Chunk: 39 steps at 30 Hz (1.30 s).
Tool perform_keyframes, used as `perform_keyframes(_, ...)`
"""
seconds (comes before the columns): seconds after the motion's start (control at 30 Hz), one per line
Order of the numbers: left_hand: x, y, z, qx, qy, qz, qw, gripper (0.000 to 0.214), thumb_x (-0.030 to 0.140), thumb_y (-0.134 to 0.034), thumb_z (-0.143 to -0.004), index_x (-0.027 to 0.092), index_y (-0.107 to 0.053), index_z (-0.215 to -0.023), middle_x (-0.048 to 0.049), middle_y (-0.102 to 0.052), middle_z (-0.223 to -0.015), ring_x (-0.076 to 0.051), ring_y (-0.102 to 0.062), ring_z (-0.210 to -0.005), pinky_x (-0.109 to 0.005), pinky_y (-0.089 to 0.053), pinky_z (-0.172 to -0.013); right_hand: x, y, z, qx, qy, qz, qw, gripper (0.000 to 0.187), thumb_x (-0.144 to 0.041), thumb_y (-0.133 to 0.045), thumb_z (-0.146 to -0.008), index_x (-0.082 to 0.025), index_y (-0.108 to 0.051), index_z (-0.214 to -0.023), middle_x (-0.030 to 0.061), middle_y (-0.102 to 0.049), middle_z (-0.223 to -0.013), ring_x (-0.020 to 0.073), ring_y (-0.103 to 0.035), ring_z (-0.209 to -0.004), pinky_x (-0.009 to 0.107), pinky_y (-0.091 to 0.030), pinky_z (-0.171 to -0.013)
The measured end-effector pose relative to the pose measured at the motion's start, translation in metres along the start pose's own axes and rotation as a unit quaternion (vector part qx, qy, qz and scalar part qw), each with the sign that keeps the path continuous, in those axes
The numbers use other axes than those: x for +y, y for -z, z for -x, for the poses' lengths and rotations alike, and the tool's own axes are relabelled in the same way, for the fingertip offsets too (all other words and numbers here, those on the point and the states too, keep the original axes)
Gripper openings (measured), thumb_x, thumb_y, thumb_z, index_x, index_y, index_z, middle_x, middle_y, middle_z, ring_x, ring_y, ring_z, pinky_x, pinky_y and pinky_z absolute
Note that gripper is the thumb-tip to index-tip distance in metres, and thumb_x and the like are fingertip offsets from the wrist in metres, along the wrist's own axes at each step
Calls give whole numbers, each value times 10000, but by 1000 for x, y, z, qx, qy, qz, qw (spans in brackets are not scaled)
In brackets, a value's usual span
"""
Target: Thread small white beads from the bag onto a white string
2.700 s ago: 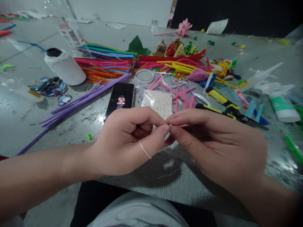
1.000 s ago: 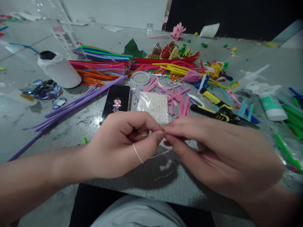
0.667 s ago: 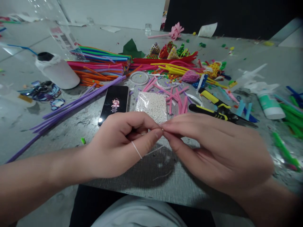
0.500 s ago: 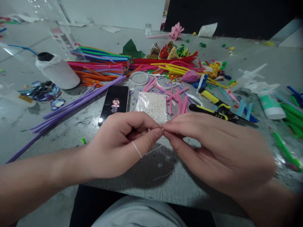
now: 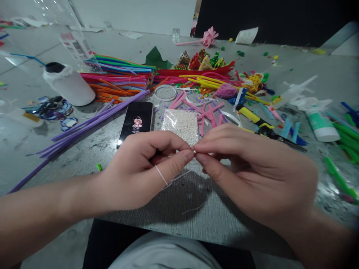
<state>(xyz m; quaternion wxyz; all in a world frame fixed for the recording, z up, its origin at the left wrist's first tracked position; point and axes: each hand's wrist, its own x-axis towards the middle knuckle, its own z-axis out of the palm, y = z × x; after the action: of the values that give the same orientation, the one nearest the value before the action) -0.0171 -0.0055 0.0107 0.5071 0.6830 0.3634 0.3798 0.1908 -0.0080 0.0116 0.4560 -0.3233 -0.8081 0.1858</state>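
Observation:
My left hand (image 5: 151,168) is closed in a pinch, with white thread (image 5: 160,175) looped around its thumb and trailing below. At its fingertips sits a tiny white bead (image 5: 194,151). My right hand (image 5: 252,172) meets it from the other side, thumb and forefinger pinched at the same bead. Whether the thread passes through the bead is too small to tell. Just beyond the fingertips lies a clear bag of white beads (image 5: 181,123), its near edge partly covered by my hands.
A phone (image 5: 136,117) lies left of the bag, beside purple pipe cleaners (image 5: 92,121). Black-and-yellow pliers (image 5: 256,117) lie behind my right hand. A white bottle (image 5: 68,84) stands at left. Bundles of coloured pipe cleaners (image 5: 120,80) and pink strips (image 5: 209,116) spread behind.
My right hand has shifted slightly left and its fingers have curled more, covering more of the pliers. The bead now shows more clearly between the fingertips. My left hand has barely moved.

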Motion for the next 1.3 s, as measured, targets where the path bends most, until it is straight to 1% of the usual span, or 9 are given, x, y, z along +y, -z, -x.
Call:
perform_keyframes(0.13, 0, 0, 0, -2, 5, -14, 1000, 191, 281, -655, -967, 135, -718, -862, 37, -493, -584, -64, -364, -504, -182, -284, -414, -1, -1, 1, 3, -7, -20, 1000, 143, -40, -707, -864, -159, -745, -935, 45, -757, -853, 152, -713, -832, 294, -582, -709)
perform_keyframes(0.3, 2, 1, 1, -6, -15, -80, 997, 158, 222, -626, -969, 134, -735, -895, 33, -552, -605, -68, -411, -509, -183, -334, -428, -1, 3, -2, -21, 16, 44, 999, 106, -69, -703, -878, -152, -741, -932, 60, -758, -860, 156, -700, -829, 295, -557, -701)
perform_keyframes(0.47, 1, 2, 0, -9, -47, -135, 990, 147, 192, -629, -967, 132, -745, -899, 44, -576, -602, -61, -433, -517, -172, -358, -451, 0, 5, -3, -55, 55, 113, 991, 83, -90, -680, -903, -159, -711, -938, 52, -728, -832, 171, -654, -817, 329, -532, -756)
perform_keyframes(0.6, -1, 1, -2, -27, -36, -151, 988, 167, 204, -620, -971, 132, -744, -884, 34, -609, -627, -67, -466, -536, -174, -378, -469, 1, 4, -2, -79, 71, 160, 981, 94, -91, -643, -912, -180, -655, -885, 35, -661, -785, 175, -602, -761, 344, -507, -746)
perform_keyframes(0.73, -3, 0, -2, -44, 1, -128, 991, 176, 222, -615, -970, 134, -743, -887, 19, -628, -648, -80, -474, -551, -190, -386, -478, 6, -2, -1, -82, 72, 173, 979, 131, -86, -602, -886, -194, -584, -813, 17, -591, -735, 163, -558, -701, 337, -478, -697)
perform_keyframes(0.93, -5, -1, -3, -57, 80, -35, 995, 215, 335, -634, -960, 151, -743, -938, -31, -678, -748, -121, -534, -622, -230, -396, -518, 13, -8, 0, -79, 66, 156, 982, 136, -123, -584, -833, -231, -513, -788, -8, -547, -687, 148, -485, -615, 320, -417, -612)
perform_keyframes(1.1, -5, -2, -4, -54, 98, 17, 994, 156, 284, -648, -934, 139, -703, -930, -6, -592, -699, -93, -447, -570, -216, -343, -487, 10, -6, -1, -85, 59, 137, 985, 143, -94, -565, -812, -227, -512, -800, -7, -542, -704, 142, -483, -625, 318, -427, -622)
perform_keyframes(1.2, -5, -2, -5, -45, 93, 63, 993, 113, 240, -642, -943, 141, -663, -894, 42, -489, -631, -67, -380, -537, -186, -316, -464, 8, -4, 0, -61, 1, 98, 993, 158, -78, -578, -786, -227, -524, -788, -16, -555, -692, 132, -501, -609, 301, -438, -581)
perform_keyframes(1.3, -5, -1, -6, -35, 103, 121, 987, 102, 218, -636, -959, 149, -644, -883, 61, -470, -614, -52, -384, -514, -163, -321, -449, 9, -4, 0, -30, -112, -29, 993, 157, -73, -593, -796, -227, -561, -791, -25, -581, -700, 110, -520, -543, 262, -420, -458)
